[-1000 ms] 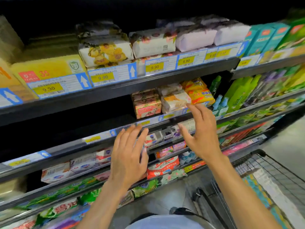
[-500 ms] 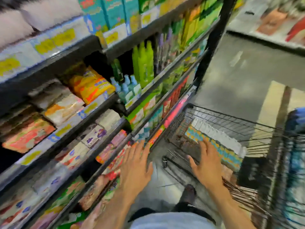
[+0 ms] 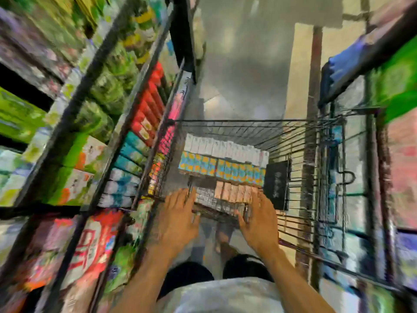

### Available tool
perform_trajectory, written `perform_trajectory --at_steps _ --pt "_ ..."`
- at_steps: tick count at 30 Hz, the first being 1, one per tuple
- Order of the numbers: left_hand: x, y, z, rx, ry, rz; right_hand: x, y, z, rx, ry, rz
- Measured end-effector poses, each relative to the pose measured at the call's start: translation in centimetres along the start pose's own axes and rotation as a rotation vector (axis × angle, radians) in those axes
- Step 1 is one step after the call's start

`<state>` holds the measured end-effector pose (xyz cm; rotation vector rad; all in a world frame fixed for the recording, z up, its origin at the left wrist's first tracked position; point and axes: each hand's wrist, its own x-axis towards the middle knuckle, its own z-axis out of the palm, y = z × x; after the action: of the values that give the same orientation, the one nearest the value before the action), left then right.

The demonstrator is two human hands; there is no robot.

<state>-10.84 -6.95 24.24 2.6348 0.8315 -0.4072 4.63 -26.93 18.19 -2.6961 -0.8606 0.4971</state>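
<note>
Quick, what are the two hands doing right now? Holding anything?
Left hand: open, fingers straight, holding nothing, over the near end of the cart.
Right hand: open, fingers spread, holding nothing; the blur hides any contact.

The left hand (image 3: 178, 219) and the right hand (image 3: 259, 224) reach out from 6 o'clock with their fingers straight and spread, over the near end of a wire cart (image 3: 248, 120). Whether they touch it cannot be told (the whole frame is smeared). In the cart lie 3 rows: beige boxes (image 3: 234, 192) just beyond the fingertips, blue-and-orange boxes (image 3: 221, 167) at 12 o'clock of those, and white boxes (image 3: 225, 146) beyond again. A black box (image 3: 276, 184) stands at 3 o'clock of the rows. Stocked shelves (image 3: 94, 82) fill 9 o'clock, and grey floor (image 3: 243, 64) runs toward 12 o'clock.
</note>
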Motion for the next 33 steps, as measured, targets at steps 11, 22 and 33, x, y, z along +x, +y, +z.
perform_trajectory --at_steps 11,22,33 --pt "8.9 4.2 5.4 0.107 -0.212 0.143 3.7 4.2 3.9 0.152 -0.189 0.292" --pt "17.8 2.3 14.7 0.152 -0.427 0.127 9.6 6.1 12.4 0.263 -0.258 0.447" --pt "25.2 -1.4 26.4 -0.261 -0.507 -0.304 15.1 6.5 25.1 0.645 -0.355 0.570"
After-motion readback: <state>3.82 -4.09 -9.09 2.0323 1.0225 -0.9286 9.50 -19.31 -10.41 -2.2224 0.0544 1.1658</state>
